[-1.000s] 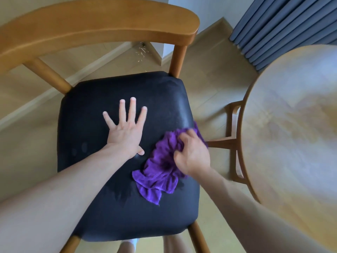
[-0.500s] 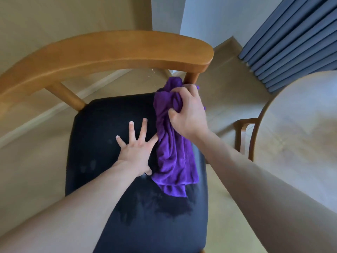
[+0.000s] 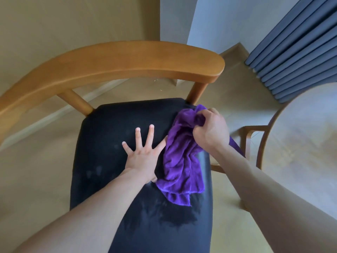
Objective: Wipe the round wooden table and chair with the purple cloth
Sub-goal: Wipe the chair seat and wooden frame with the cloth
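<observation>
Left hand [image 3: 144, 156] lies flat on the chair [image 3: 116, 136] seat, fingers spread wide. Right hand [image 3: 212, 131] clutches the bunched purple cloth [image 3: 180, 161] at the seat's right edge (damp patch below it). Round table [image 3: 308, 143] at frame right.

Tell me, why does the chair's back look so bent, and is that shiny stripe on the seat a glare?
In the head view, the wide-angle lens bows the wooden backrest and stretches both forearms at the edges. The pale stripe on the black seat, just below the purple cloth gripped by the right hand, is a reflection of light. The round table looks smeared and soft. The left hand is sharp.
</observation>
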